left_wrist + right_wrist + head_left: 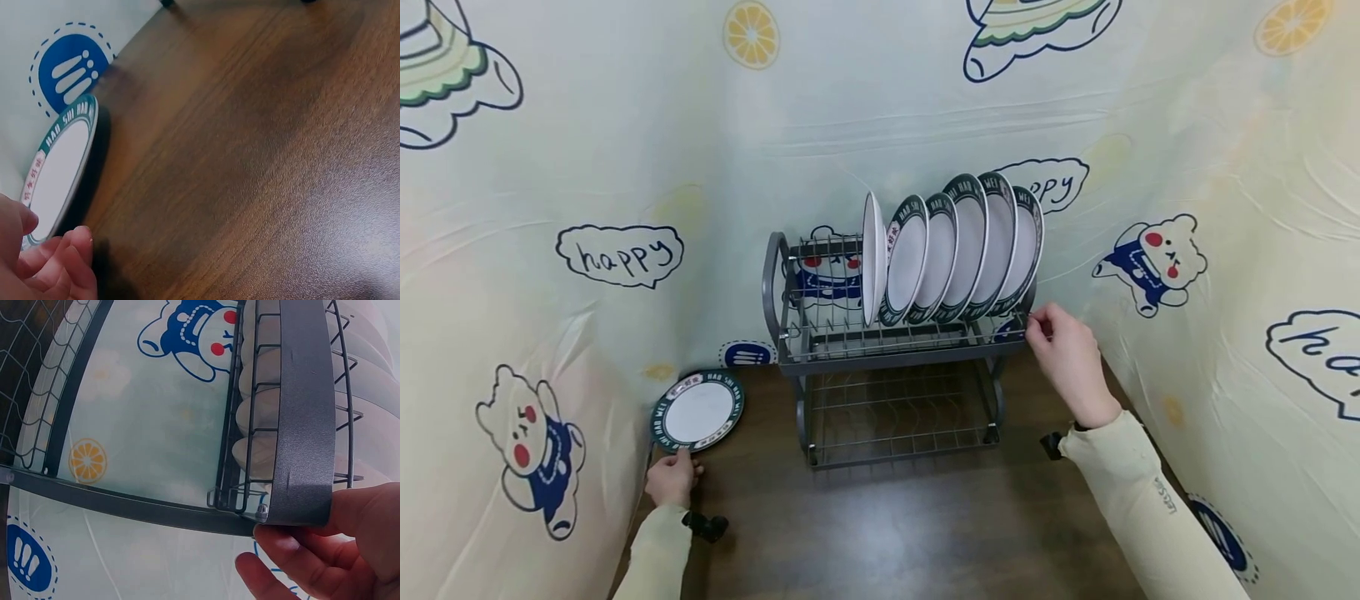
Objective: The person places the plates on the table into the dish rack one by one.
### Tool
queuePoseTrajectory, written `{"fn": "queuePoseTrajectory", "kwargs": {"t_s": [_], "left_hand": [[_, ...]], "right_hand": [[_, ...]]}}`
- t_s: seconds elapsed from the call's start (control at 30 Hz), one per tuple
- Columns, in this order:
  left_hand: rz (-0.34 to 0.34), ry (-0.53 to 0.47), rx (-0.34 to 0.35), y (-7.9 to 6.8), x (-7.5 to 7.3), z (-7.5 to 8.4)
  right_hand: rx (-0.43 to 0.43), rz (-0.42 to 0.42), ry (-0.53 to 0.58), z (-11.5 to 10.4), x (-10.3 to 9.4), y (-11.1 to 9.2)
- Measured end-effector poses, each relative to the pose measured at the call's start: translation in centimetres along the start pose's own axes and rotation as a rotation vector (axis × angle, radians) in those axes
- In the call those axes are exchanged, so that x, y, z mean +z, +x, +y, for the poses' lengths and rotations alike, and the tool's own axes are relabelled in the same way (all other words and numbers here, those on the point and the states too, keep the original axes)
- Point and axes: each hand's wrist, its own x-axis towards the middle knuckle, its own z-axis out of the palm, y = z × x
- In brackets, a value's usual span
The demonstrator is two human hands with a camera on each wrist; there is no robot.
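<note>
At the left, a white plate [700, 410] with a dark green lettered rim is pinched at its near edge by my left hand [672, 479]. In the left wrist view, the thumb lies over the rim of the plate [61, 169] and the fingers curl below it. A grey two-tier dish rack [880, 361] stands in the middle. My right hand [1070, 360] grips its front right corner. The right wrist view shows thumb and forefinger at the end of the rack's bar [305, 425]. Several similar plates [966, 250] stand on edge in the upper tier's right half.
The rack's lower wire shelf [887, 417] sits close over the brown wooden table [880, 517]. A pale printed cloth [880, 92] hangs behind and along both sides. Bare wire slots [823, 321] show at the upper tier's left end.
</note>
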Motion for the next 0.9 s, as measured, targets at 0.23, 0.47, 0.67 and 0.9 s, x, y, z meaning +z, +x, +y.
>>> {"fn": "queuePoseTrajectory", "kwargs": {"t_s": [0.23, 0.47, 0.67, 0.9], "left_hand": [[-0.001, -0.012, -0.017, 0.9, 0.0, -0.6], [-0.006, -0.008, -0.003, 1.4, 0.0, -0.4], [0.006, -0.039, -0.016, 1.9, -0.4, -0.3], [-0.038, -0.132, -0.064, 2.5, -0.2, 0.1]], "right_hand": [[0.002, 0.001, 0.002, 0.0, 0.2, 0.1], [-0.040, 0.042, -0.019, 0.1, 0.4, 0.0], [-0.055, 0.040, -0.025, 0.2, 0.5, 0.0], [-0.060, 0.029, -0.036, 0.6, 0.5, 0.1]]}}
